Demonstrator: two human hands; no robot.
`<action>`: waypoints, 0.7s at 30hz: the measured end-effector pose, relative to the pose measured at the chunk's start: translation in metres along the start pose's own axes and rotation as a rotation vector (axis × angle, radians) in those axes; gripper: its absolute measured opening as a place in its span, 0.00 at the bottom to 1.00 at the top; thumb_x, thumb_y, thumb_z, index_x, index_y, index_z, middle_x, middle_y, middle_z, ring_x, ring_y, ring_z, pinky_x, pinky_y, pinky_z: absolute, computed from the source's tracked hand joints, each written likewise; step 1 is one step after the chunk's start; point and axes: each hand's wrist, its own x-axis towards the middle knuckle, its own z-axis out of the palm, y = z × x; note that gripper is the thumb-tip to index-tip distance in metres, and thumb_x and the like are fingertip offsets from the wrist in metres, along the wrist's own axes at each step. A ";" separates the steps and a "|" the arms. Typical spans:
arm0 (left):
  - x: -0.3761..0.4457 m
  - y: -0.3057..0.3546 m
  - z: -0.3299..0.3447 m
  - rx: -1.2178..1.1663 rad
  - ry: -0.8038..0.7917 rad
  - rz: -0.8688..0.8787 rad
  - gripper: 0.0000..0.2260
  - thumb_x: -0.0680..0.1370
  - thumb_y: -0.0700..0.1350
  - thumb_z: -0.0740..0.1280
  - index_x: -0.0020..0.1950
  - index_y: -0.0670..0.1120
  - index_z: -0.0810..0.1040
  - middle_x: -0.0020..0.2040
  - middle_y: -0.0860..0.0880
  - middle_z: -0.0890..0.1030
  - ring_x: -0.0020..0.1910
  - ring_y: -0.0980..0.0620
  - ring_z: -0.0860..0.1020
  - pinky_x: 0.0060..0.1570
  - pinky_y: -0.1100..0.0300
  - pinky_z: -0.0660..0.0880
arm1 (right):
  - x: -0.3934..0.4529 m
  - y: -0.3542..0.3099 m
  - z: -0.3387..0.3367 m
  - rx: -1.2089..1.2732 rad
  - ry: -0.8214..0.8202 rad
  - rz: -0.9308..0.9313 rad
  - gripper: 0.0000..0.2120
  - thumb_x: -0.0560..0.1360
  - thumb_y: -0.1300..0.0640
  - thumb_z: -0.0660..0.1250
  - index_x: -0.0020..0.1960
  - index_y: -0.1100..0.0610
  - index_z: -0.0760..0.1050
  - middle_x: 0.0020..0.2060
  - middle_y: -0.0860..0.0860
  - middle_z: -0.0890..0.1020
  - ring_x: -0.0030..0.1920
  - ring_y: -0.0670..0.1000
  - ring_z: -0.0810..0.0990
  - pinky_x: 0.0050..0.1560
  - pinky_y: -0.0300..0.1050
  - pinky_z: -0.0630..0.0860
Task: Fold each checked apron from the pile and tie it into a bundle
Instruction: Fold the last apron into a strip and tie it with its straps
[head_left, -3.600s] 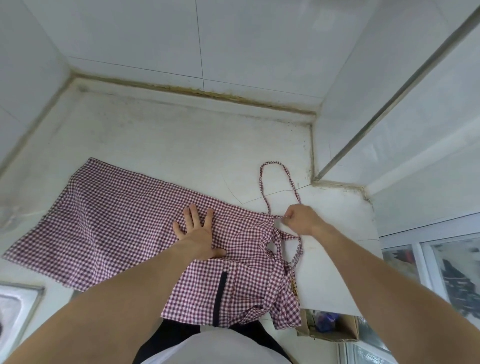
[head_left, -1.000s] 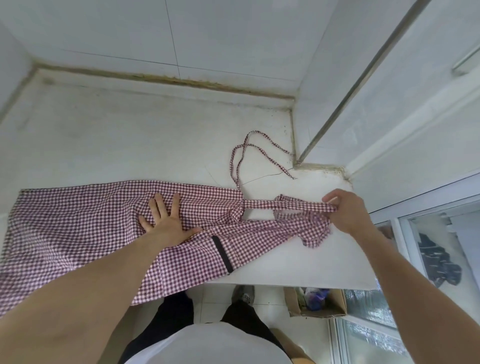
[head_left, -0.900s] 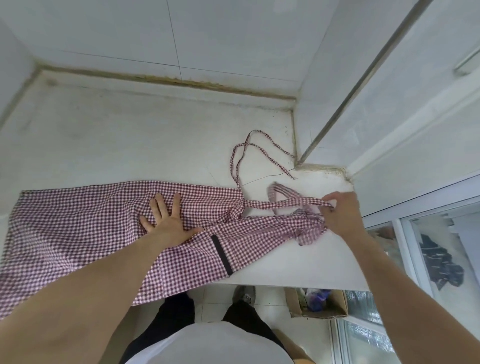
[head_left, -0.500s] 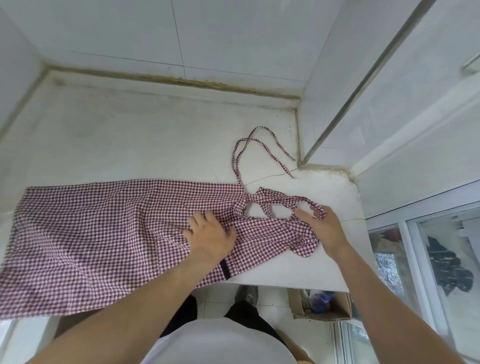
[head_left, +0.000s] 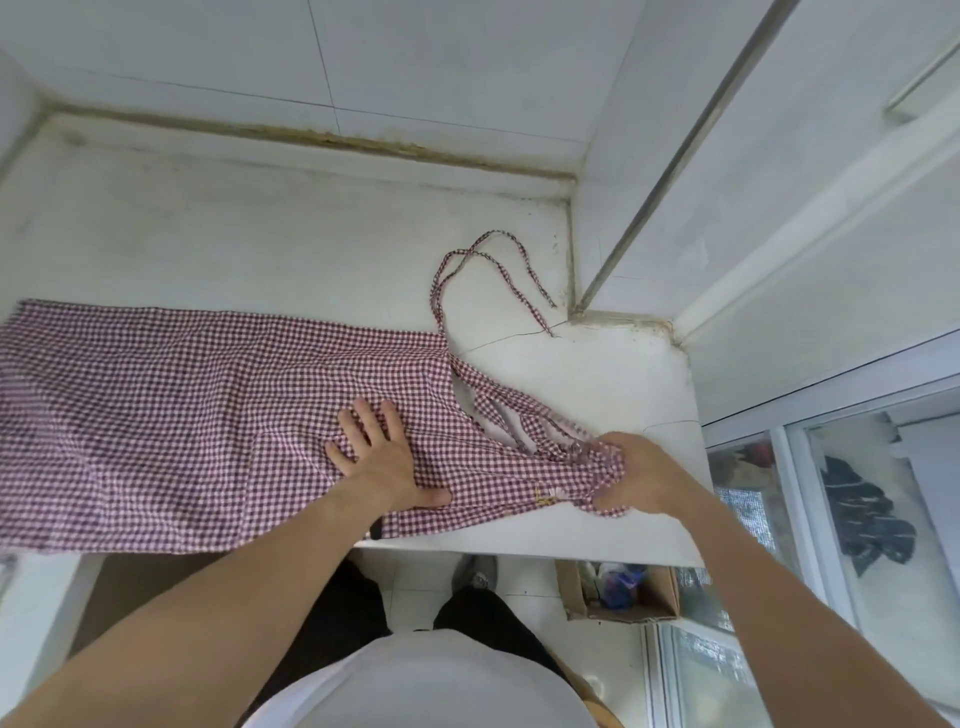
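Head view: the red-and-white checked cloth apron (head_left: 171, 415) lies flat along the white stone surface (head_left: 260, 234), its thin ties (head_left: 483, 270) looping far right; the left hand (head_left: 387, 462) presses it, fingers spread; the right hand (head_left: 636, 475), its grip curled, bunches the apron's right end.

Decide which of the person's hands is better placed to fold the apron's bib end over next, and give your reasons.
Probably the right hand: it already grips the bunched bib end of the red-and-white checked cloth apron, while the left hand presses flat, anchoring the cloth.
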 end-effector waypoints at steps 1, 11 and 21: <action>0.001 -0.001 -0.002 0.009 -0.017 -0.002 0.70 0.62 0.72 0.74 0.74 0.41 0.22 0.72 0.34 0.22 0.73 0.31 0.27 0.71 0.29 0.38 | 0.000 0.005 -0.009 -0.055 0.035 -0.008 0.24 0.62 0.61 0.81 0.55 0.55 0.80 0.47 0.48 0.83 0.46 0.49 0.81 0.48 0.41 0.77; -0.003 -0.016 -0.012 0.129 -0.101 0.034 0.71 0.62 0.70 0.75 0.69 0.43 0.17 0.68 0.37 0.17 0.71 0.32 0.23 0.71 0.28 0.37 | -0.001 0.044 -0.043 0.366 0.779 0.152 0.07 0.77 0.64 0.67 0.54 0.61 0.80 0.51 0.59 0.83 0.49 0.59 0.80 0.56 0.55 0.77; -0.007 -0.017 -0.013 0.156 -0.091 0.037 0.70 0.63 0.71 0.74 0.70 0.45 0.18 0.70 0.38 0.19 0.72 0.34 0.24 0.72 0.31 0.37 | -0.011 0.060 -0.113 1.346 0.241 0.311 0.11 0.86 0.53 0.52 0.50 0.56 0.69 0.34 0.53 0.80 0.29 0.48 0.79 0.26 0.37 0.77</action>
